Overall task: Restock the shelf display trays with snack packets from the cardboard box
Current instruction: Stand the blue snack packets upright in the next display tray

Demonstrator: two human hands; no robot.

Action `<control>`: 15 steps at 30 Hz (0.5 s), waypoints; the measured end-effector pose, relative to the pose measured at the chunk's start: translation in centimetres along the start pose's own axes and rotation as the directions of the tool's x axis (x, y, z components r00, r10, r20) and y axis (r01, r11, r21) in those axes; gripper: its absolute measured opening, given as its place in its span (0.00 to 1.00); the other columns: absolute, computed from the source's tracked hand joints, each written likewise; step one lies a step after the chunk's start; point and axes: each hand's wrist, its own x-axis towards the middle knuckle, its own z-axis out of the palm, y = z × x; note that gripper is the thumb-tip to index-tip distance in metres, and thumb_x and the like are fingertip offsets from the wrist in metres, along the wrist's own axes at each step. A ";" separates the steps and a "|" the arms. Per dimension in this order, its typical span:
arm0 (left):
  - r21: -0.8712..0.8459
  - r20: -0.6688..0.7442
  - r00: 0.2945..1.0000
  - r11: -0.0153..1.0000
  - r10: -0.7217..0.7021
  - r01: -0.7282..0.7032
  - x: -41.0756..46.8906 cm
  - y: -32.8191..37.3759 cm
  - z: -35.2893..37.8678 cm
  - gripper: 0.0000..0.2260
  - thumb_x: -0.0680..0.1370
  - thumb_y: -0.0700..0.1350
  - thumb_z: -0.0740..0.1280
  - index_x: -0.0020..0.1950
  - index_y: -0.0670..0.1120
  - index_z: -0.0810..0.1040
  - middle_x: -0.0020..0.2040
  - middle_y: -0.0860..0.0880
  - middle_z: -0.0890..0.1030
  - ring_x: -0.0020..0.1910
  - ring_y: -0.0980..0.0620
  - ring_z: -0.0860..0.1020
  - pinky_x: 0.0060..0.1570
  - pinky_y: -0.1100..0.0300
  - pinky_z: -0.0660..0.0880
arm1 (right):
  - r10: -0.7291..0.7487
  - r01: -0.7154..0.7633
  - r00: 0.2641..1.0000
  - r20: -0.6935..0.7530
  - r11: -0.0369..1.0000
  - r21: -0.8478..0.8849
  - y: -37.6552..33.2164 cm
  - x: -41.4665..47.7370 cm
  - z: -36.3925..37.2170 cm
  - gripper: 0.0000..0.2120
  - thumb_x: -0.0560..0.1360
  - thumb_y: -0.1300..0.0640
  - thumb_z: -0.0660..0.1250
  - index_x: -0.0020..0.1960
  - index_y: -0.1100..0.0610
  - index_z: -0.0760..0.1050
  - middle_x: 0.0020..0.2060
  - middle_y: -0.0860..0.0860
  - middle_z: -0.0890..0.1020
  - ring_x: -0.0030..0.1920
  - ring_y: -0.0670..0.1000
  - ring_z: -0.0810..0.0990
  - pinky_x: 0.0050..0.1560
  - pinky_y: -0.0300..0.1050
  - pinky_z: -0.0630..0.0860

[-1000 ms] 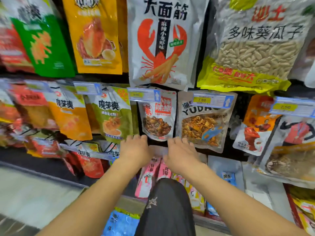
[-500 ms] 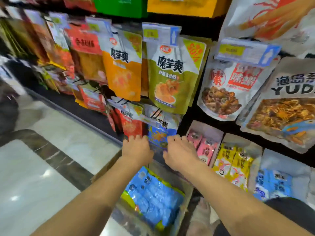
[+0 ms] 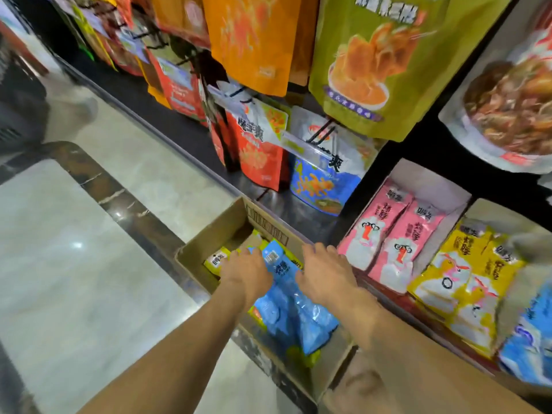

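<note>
An open cardboard box [image 3: 218, 231] stands on the floor against the shelf base, holding blue snack packets [image 3: 286, 312] and yellow-green packets [image 3: 215, 259]. My left hand [image 3: 246, 271] reaches down into the box, fingers spread over the packets, touching the top ones. My right hand [image 3: 325, 274] hovers over the box's right side with fingers apart, holding nothing. To the right, white display trays [image 3: 430, 177] on the low shelf hold pink packets [image 3: 385, 234], yellow packets [image 3: 460, 282] and blue packets [image 3: 528, 342].
Larger snack bags hang on pegs above: orange [image 3: 254, 40], green [image 3: 385, 61], red [image 3: 257, 150] and blue-white [image 3: 325, 171]. Price-tag strips [image 3: 301, 146] jut out from the pegs. Pale tiled floor [image 3: 74, 264] lies to the left. A dark shelf ledge [image 3: 167, 115] runs diagonally.
My view has tilted down from the hanging bags to the box. Both hands have dropped from the shelf tray level into and over the cardboard box.
</note>
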 end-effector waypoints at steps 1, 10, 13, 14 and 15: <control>-0.006 0.016 1.000 1.000 -0.016 0.016 0.3 0.0 0.9 0.26 0.79 0.58 0.60 0.73 0.47 0.65 0.70 0.45 0.72 0.69 0.42 0.69 0.65 0.47 0.68 | -0.006 0.006 1.000 0.024 1.000 -0.005 0.1 0.4 0.9 0.24 0.80 0.46 0.61 0.70 0.57 0.65 0.66 0.56 0.73 0.67 0.60 0.70 0.64 0.56 0.69; -0.266 0.202 0.965 0.938 -0.170 0.221 2.9 -0.4 7.4 0.29 0.79 0.58 0.61 0.74 0.43 0.61 0.69 0.41 0.71 0.68 0.39 0.71 0.64 0.48 0.70 | -0.060 0.061 0.979 0.194 0.998 0.001 0.7 4.5 7.2 0.30 0.79 0.44 0.62 0.76 0.56 0.60 0.70 0.56 0.70 0.71 0.60 0.67 0.69 0.57 0.68; -0.326 0.247 0.946 0.901 -0.212 0.287 3.8 -0.5 9.0 0.33 0.79 0.59 0.62 0.77 0.44 0.56 0.70 0.40 0.68 0.68 0.38 0.71 0.63 0.48 0.71 | -0.072 0.071 0.969 0.236 0.997 0.013 0.6 5.1 9.0 0.31 0.80 0.43 0.61 0.77 0.55 0.57 0.71 0.55 0.68 0.71 0.60 0.66 0.70 0.57 0.67; -0.339 0.261 0.938 0.888 -0.228 0.311 4.0 -0.3 9.3 0.35 0.79 0.60 0.62 0.78 0.44 0.53 0.70 0.40 0.66 0.68 0.38 0.70 0.63 0.47 0.71 | -0.076 0.073 0.967 0.244 0.997 0.019 0.6 5.2 9.6 0.32 0.80 0.43 0.61 0.77 0.55 0.57 0.72 0.55 0.67 0.71 0.60 0.65 0.70 0.57 0.67; -0.352 0.280 0.928 0.874 -0.245 0.336 4.3 -0.2 9.5 0.38 0.78 0.61 0.63 0.79 0.44 0.51 0.72 0.40 0.64 0.69 0.38 0.69 0.63 0.47 0.71 | -0.077 0.073 0.965 0.249 0.997 0.024 0.7 5.3 10.2 0.32 0.80 0.42 0.62 0.77 0.55 0.56 0.72 0.55 0.66 0.71 0.60 0.65 0.70 0.57 0.67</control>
